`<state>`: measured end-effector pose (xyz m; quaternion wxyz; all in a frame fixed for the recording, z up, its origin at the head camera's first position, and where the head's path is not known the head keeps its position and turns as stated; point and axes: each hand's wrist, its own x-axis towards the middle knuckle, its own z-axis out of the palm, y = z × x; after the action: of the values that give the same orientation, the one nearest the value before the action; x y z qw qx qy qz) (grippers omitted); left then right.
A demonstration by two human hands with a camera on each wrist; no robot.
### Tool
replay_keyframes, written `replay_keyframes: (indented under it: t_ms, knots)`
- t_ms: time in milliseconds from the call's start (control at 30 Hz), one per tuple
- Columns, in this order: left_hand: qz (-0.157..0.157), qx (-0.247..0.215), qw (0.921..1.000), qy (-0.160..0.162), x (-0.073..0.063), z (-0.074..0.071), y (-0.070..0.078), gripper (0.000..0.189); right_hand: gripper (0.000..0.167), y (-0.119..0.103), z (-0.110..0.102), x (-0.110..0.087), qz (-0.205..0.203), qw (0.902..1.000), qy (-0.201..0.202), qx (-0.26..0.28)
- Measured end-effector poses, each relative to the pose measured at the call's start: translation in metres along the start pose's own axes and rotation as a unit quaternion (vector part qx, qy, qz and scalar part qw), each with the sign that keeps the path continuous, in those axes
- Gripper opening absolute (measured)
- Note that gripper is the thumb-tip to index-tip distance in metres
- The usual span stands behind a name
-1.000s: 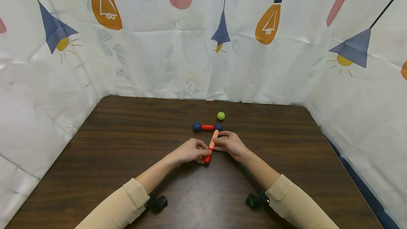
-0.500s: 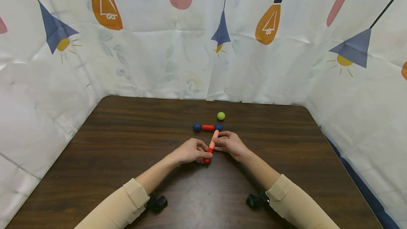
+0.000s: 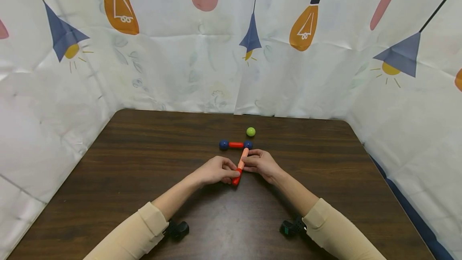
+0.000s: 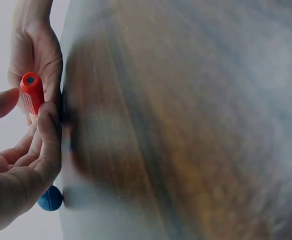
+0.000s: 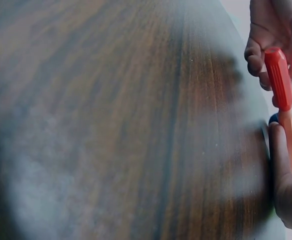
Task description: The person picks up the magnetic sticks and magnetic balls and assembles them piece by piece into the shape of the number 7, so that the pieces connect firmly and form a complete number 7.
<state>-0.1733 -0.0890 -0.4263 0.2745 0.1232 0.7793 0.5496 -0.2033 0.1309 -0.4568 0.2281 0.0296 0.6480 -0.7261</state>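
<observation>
A red magnetic stick (image 3: 236,181) and a peach magnetic stick (image 3: 244,156) are lined up end to end, slanting away in the head view. My left hand (image 3: 216,170) has its thumb and fingers about the red stick, whose near end shows in the left wrist view. With thumb and fingers, my right hand (image 3: 265,165) pinches the peach stick. The peach stick's far end overlaps the right blue ball (image 3: 248,144) in the head view. Another red stick (image 3: 236,145) joins that ball to a left blue ball (image 3: 223,144), forming a bar across the table.
Behind the bar a green ball (image 3: 250,132) lies on the dark wooden table (image 3: 144,151). A white curtain (image 3: 162,63) printed with lamps and bulbs surrounds the table's back and sides. Dark wrist cameras (image 3: 179,230) sit below both forearms.
My left thumb shifts slightly along the red stick, down and right, then back. The right hand, peach stick and blue-ended bar keep their places.
</observation>
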Motion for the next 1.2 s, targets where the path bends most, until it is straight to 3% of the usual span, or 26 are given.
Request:
replay_keyframes:
  t_ms: [200,567,967,1200]
  knots:
    - [0.02,0.033,0.9992,0.001,0.004,-0.01,0.005,0.03,0.049,0.0,0.0,-0.002,-0.006,0.9999,-0.009,0.003]
    - [0.063,0.049,0.9968,-0.003,0.005,-0.028,0.029,0.028,0.049,0.0,-0.001,-0.002,-0.006,0.9998,-0.016,0.0]
    - [0.139,0.056,0.9883,0.029,0.033,-0.033,0.038,0.027,0.047,-0.001,-0.002,-0.004,-0.005,0.9998,-0.02,0.007]
    - [0.163,0.121,0.9771,0.063,0.052,-0.041,0.049,0.02,0.047,-0.002,-0.002,-0.004,-0.003,0.9997,-0.022,0.009]
